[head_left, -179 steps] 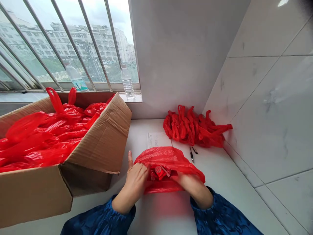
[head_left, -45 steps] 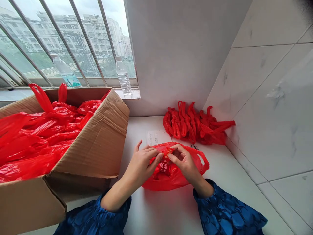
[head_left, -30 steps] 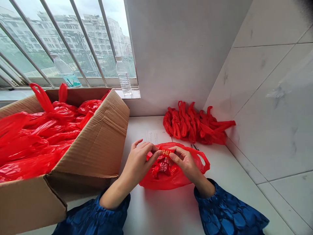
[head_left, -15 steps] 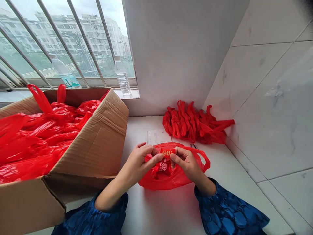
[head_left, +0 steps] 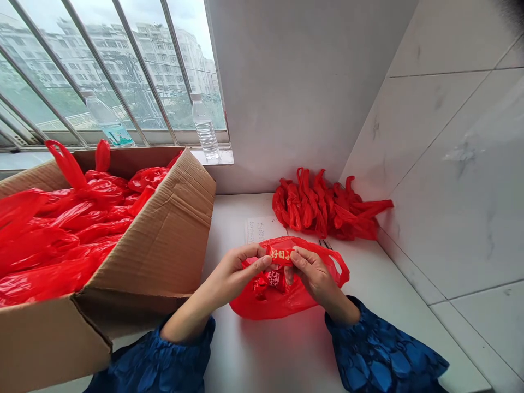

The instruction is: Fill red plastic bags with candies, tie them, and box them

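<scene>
Between my two hands is a small red wrapped candy [head_left: 280, 255] with yellow lettering. My left hand [head_left: 241, 267] pinches its left end with thumb and fingers. Its right end is pinched by my right hand [head_left: 313, 273]. Just beneath lies an open red plastic bag [head_left: 262, 311], its handle loop spread to the right. Inside the bag are more red wrapped candies [head_left: 273, 277], one with white printed characters. My hands partly cover the bag's mouth, so some of what it holds is hidden.
At left a cardboard box [head_left: 164, 234] is full of red plastic bags [head_left: 90, 218]. A bunch of red bags [head_left: 323, 207] lies by the back wall, with a printed paper [head_left: 260, 229] near it. Plastic bottles [head_left: 204, 128] stand on the sill. A tiled wall [head_left: 450, 191] bounds the right.
The candy is turned slightly between my fingers, and more of its lettering shows. Both hands stay nearly in place, and the bag below has shifted a little to the left.
</scene>
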Demonstrator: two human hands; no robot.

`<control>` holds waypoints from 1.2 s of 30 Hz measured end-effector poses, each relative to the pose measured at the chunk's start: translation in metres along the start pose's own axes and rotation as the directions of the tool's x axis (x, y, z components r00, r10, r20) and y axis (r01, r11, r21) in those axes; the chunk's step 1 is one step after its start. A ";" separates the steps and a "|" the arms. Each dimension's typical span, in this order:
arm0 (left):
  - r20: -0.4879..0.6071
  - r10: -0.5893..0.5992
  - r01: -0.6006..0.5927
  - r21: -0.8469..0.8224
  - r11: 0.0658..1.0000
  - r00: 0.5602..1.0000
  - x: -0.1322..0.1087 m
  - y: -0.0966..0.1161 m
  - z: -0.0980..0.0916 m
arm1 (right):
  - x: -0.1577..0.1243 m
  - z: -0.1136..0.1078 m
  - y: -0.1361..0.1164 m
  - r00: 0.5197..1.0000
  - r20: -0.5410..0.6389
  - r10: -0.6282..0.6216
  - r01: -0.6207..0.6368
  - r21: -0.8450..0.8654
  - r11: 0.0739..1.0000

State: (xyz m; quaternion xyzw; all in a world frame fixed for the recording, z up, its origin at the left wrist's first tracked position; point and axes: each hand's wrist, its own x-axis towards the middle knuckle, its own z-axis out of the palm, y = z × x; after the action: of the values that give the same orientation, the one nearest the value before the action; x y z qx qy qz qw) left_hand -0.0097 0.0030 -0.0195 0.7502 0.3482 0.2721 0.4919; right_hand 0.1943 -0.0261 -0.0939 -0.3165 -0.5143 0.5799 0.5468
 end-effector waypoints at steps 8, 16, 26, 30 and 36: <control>-0.012 0.054 -0.051 0.154 0.987 0.998 0.000 0.003 -0.002 | -0.001 0.000 -0.002 1.000 -0.015 -0.006 0.005 -0.061 0.998; 0.040 0.102 -0.108 0.203 0.973 0.994 -0.003 0.005 -0.004 | 0.000 -0.002 -0.001 1.000 -0.013 -0.015 0.014 -0.080 0.997; 0.024 0.125 -0.127 0.267 0.955 0.992 -0.004 0.007 -0.003 | -0.001 -0.002 -0.001 1.000 -0.017 -0.002 0.001 -0.076 0.997; 0.029 0.119 -0.123 0.262 0.957 0.992 -0.005 0.008 -0.003 | -0.001 -0.002 -0.001 1.000 -0.009 0.020 -0.020 -0.083 0.996; 0.039 0.105 -0.112 0.245 0.963 0.994 -0.005 0.007 -0.003 | 0.000 -0.001 -0.002 1.000 0.005 0.004 -0.003 -0.060 0.998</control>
State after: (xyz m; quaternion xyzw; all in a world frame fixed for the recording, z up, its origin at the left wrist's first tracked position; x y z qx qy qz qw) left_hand -0.0136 -0.0015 -0.0123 0.8269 0.3313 0.2433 0.3836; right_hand 0.1961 -0.0264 -0.0928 -0.3324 -0.5323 0.5659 0.5348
